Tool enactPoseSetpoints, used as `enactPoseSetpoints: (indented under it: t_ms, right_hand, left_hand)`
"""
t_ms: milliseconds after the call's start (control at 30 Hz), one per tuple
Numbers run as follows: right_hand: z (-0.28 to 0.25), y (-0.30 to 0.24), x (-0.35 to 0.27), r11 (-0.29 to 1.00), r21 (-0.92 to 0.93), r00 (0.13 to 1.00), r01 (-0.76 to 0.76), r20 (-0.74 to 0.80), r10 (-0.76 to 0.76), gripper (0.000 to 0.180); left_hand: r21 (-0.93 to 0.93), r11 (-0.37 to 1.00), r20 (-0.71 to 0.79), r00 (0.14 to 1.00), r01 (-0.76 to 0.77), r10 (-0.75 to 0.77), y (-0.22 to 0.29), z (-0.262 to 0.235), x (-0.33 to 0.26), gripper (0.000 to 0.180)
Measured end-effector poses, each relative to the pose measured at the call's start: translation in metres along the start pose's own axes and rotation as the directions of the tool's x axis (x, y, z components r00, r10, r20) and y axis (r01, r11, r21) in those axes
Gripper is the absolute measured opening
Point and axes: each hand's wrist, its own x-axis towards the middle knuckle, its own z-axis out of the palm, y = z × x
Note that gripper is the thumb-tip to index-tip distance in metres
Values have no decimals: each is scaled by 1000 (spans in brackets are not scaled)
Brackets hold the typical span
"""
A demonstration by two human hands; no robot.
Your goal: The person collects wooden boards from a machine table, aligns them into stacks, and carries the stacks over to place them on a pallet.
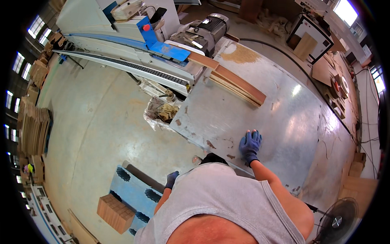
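My right hand (250, 145), in a blue glove, lies flat on the bare metal tabletop (280, 126) near its front edge, fingers stretched out and holding nothing. Beyond it, a few reddish-brown wooden strips (239, 84) lie side by side on the table, their far ends reaching toward the machine's blue metal guard (170, 51). They are apart from my hand. My left hand (172, 179), also blue-gloved, hangs low beside my body at the left. Its fingers are too small and partly hidden to read.
An edge machine (134, 51) with a motor (212, 27) stands beyond the table. Below its rail is a plastic-lined scrap bin (156, 110). At lower left, stacked wood pieces (115, 211) sit on a blue platform (132, 181). A fan (338, 221) stands at lower right.
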Motion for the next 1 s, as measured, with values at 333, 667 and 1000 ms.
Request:
enactPoseSetpoints:
  t_ms: [333,667,1000]
  right_hand:
    - [4,1,31,993,108,999,43,-8,-43,41]
    - [2,24,242,957,93,961,273,4,-275,64]
    - [32,54,254,908,201,927,369,-7,-375,56]
  left_hand:
    - [65,970,12,972,-235,234,-3,-4,9,29]
    - [-468,852,-81,948,235,-306,55,19,-9,36]
    - [-94,995,-75,997,13,-20,22,34,-48,31]
